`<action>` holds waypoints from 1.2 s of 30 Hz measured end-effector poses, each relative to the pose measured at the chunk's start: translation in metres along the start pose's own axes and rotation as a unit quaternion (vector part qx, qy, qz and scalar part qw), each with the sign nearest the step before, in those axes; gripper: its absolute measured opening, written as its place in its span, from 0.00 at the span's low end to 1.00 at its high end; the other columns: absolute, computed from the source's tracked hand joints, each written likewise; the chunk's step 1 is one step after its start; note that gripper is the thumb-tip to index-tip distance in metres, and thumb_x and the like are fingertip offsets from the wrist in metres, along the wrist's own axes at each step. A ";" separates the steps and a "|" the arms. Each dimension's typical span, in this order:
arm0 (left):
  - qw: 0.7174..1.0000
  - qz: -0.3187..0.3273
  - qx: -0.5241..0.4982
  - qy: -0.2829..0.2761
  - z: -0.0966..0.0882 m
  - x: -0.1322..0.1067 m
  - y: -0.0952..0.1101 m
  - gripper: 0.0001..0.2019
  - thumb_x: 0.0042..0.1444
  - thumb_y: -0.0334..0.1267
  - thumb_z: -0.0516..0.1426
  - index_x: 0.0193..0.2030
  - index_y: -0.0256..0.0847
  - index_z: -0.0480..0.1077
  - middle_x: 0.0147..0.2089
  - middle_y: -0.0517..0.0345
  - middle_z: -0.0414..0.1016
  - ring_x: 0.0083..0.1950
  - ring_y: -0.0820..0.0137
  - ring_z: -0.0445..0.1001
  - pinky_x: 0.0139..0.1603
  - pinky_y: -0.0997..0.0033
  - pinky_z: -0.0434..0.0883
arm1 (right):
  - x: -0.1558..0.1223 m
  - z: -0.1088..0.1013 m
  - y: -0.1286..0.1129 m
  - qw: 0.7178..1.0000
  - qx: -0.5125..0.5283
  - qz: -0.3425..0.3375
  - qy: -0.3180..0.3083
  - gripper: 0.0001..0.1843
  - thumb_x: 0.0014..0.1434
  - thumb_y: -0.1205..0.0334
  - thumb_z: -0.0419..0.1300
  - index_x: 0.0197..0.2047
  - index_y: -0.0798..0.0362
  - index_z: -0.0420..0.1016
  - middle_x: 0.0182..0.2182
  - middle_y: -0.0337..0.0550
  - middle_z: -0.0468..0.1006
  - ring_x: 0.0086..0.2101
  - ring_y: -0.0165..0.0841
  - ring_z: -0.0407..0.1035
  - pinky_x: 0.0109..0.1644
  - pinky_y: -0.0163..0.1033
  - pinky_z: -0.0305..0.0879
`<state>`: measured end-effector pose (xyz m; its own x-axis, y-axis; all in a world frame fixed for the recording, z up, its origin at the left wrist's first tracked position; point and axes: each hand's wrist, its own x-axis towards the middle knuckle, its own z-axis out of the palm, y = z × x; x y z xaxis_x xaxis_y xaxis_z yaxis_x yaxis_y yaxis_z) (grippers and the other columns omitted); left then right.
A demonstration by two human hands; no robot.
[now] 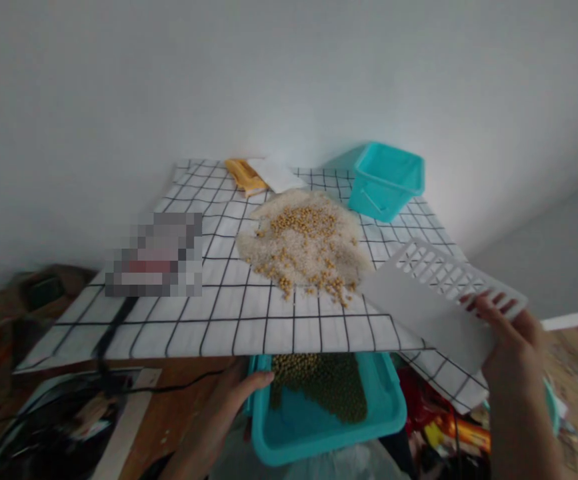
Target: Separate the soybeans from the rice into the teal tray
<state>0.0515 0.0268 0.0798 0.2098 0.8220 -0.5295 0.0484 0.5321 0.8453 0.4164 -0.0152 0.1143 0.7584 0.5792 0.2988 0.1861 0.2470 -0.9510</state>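
Observation:
My left hand point(236, 397) grips the left rim of a teal plastic bin point(319, 448), the thumb lying over its edge. Inside it are yellow beans point(293, 367) and small dark green beans point(341, 390), under the table's front edge. My right hand point(511, 337) is closed on the slotted end of a flat white plastic panel point(429, 310). The panel's far left corner meets the right side of a heap of pale grains point(303, 250), which looks like rice. Yellow beans point(303, 220) lie on top of the heap and along its front.
A second teal bin point(386, 187) stands at the table's back right. At the back lie a yellow packet point(246, 177) and a white sheet point(276, 175). A pixelated object point(156, 257) with a black cable rests on the left of the checked tablecloth point(249, 333). A wall rises behind.

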 end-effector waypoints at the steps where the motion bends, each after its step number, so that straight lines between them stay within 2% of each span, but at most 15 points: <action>1: 1.000 -0.006 0.000 -0.004 0.001 0.000 0.001 0.04 0.49 0.41 0.63 0.31 0.45 0.77 0.27 0.62 0.78 0.31 0.61 0.79 0.39 0.62 0.77 | -0.002 0.000 0.001 1.000 -0.010 0.011 -0.010 0.14 0.47 0.56 0.73 0.24 0.52 0.73 0.26 0.36 0.76 0.31 0.32 0.72 0.36 0.37 0.64; 3: 1.000 -0.015 -0.005 0.000 0.003 -0.002 0.001 0.06 0.48 0.41 0.64 0.32 0.44 0.77 0.27 0.61 0.79 0.31 0.60 0.79 0.37 0.63 0.76 | -0.006 0.002 0.003 0.999 -0.025 0.027 -0.026 0.13 0.48 0.55 0.72 0.25 0.53 0.75 0.27 0.37 0.77 0.30 0.33 0.72 0.35 0.37 0.63; 7: 1.000 -0.021 -0.002 0.014 0.007 -0.004 0.001 0.08 0.46 0.43 0.65 0.32 0.44 0.77 0.21 0.67 0.73 0.20 0.66 0.71 0.28 0.65 0.74 | -0.009 0.007 0.002 0.999 -0.018 0.036 -0.029 0.13 0.49 0.55 0.72 0.26 0.53 0.76 0.26 0.39 0.78 0.29 0.34 0.73 0.34 0.38 0.65; 10: 1.000 -0.025 0.006 0.010 0.007 -0.005 0.001 0.08 0.46 0.44 0.65 0.32 0.45 0.77 0.19 0.67 0.72 0.18 0.68 0.68 0.26 0.67 0.73 | -0.009 0.007 0.000 0.999 -0.012 0.025 -0.035 0.13 0.48 0.55 0.72 0.24 0.53 0.75 0.26 0.40 0.78 0.29 0.34 0.73 0.35 0.38 0.66; 15: 1.000 -0.023 0.005 0.002 0.006 -0.001 0.000 0.08 0.46 0.45 0.65 0.28 0.45 0.75 0.19 0.67 0.71 0.18 0.68 0.68 0.26 0.66 0.74 | -0.011 0.004 -0.002 0.997 -0.023 0.034 -0.061 0.13 0.49 0.55 0.71 0.24 0.52 0.74 0.26 0.40 0.78 0.29 0.34 0.72 0.34 0.38 0.66; 20: 1.000 -0.019 0.001 -0.008 0.006 -0.001 -0.002 0.08 0.46 0.44 0.65 0.29 0.44 0.76 0.19 0.66 0.72 0.18 0.69 0.68 0.24 0.68 0.73 | -0.012 0.005 -0.003 0.997 -0.002 0.020 -0.079 0.13 0.50 0.58 0.71 0.22 0.52 0.73 0.25 0.38 0.75 0.29 0.33 0.72 0.36 0.38 0.66; 27: 1.000 -0.021 0.006 0.019 0.007 -0.002 -0.003 0.08 0.46 0.44 0.66 0.30 0.45 0.76 0.19 0.67 0.71 0.18 0.68 0.69 0.25 0.67 0.74 | -0.014 0.011 -0.011 0.996 0.023 0.007 -0.089 0.19 0.49 0.61 0.71 0.18 0.52 0.65 0.22 0.37 0.72 0.27 0.33 0.72 0.33 0.38 0.67; 36: 1.000 -0.009 -0.006 0.002 0.006 -0.002 -0.003 0.05 0.47 0.41 0.65 0.30 0.46 0.77 0.20 0.67 0.73 0.18 0.70 0.68 0.33 0.65 0.78 | -0.017 0.012 -0.014 0.995 -0.001 0.008 -0.095 0.15 0.49 0.59 0.71 0.20 0.52 0.71 0.23 0.39 0.75 0.28 0.35 0.74 0.33 0.38 0.67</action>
<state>0.0564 0.0223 0.0792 0.2052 0.8129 -0.5450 0.0403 0.5494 0.8346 0.3933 -0.0191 0.1239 0.6288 0.7201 0.2932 0.1759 0.2355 -0.9558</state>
